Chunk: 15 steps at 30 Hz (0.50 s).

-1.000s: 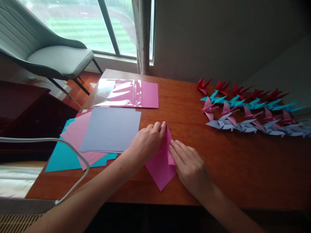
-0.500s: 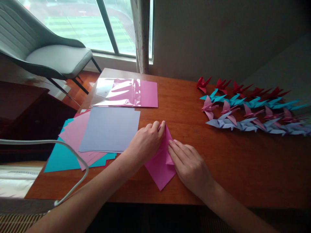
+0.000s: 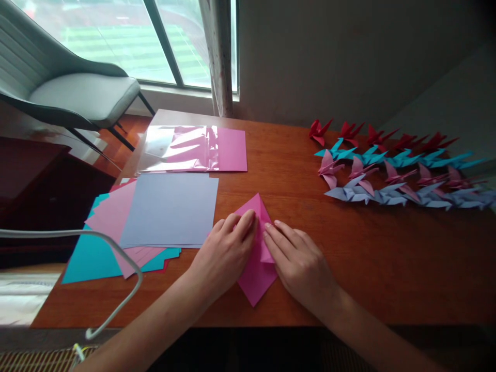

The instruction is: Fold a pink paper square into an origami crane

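Note:
A magenta sheet of origami paper (image 3: 256, 289), creased into a diamond with a folded flap on its right side, lies on the table in front of me. My left hand (image 3: 232, 243) has its fingers curled down on the middle of the sheet, holding it; its fingertips are partly hidden. From the right, my right hand (image 3: 304, 258) grips the flap's edge, fingers close together and thumb out of sight below them. Both hands touch the paper, with their fingertips close to each other. The upper point of the diamond shows above my left hand.
Left of my hands lie grey-blue sheets (image 3: 170, 209) over pink sheets (image 3: 112, 212) and turquoise sheets (image 3: 89, 258). Behind them is a clear plastic packet (image 3: 178, 150) with magenta paper. Rows of folded paper cranes (image 3: 356, 191) stand at right. A white cable (image 3: 116, 245) crosses the left side.
My left hand has moved down from the paper's upper point to its middle, uncovering the top. My right hand stays at the flap. The view has shifted slightly.

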### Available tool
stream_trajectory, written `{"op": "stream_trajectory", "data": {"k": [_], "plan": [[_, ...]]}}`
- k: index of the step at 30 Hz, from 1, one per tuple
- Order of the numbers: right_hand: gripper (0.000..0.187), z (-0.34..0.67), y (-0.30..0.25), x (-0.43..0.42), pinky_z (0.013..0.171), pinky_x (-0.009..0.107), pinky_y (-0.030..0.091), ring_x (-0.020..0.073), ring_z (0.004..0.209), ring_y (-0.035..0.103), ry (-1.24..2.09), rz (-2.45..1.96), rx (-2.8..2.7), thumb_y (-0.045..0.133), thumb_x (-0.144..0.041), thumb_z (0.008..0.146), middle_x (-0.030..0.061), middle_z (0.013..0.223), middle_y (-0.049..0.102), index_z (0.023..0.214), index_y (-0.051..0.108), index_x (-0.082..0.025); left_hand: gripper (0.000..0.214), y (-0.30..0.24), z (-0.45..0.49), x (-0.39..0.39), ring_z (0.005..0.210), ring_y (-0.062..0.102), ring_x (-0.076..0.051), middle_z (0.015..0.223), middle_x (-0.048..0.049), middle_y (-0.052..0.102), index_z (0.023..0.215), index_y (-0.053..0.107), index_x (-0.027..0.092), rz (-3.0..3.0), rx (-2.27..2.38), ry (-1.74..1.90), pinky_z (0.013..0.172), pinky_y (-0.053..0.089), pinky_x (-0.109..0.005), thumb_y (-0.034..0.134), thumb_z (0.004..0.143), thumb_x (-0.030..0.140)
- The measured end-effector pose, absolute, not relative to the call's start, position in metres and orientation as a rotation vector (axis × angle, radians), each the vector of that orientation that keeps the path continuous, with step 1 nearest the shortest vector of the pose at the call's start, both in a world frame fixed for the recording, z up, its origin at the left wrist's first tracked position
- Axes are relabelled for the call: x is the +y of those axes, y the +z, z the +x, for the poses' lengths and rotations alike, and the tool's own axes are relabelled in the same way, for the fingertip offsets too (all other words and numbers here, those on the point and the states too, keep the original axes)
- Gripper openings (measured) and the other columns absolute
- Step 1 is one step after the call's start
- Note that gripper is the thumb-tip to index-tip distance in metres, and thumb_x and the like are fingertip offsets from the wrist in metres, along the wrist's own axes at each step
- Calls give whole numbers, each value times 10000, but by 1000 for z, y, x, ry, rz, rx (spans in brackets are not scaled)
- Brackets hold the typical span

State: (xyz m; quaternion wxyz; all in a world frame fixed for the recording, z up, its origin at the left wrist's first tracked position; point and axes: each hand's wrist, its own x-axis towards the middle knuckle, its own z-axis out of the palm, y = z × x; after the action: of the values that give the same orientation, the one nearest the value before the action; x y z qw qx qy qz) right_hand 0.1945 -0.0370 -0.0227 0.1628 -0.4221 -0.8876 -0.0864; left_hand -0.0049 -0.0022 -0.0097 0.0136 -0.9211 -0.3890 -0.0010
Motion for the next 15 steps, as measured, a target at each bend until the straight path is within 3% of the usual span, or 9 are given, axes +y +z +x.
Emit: {"op": "stream_trajectory", "data": {"k": [15], "plan": [[347,191,-26,-38,959,429,525,298,1187,640,-233,-1217,-2495,475,-91,971,106,1295,704,1239,694,-77,374,-10,-3,-1,1139,556,-304,1432,-185,536,1312,603,74,-2865,-1202,16,898,530,-427,455,987,184]]}}
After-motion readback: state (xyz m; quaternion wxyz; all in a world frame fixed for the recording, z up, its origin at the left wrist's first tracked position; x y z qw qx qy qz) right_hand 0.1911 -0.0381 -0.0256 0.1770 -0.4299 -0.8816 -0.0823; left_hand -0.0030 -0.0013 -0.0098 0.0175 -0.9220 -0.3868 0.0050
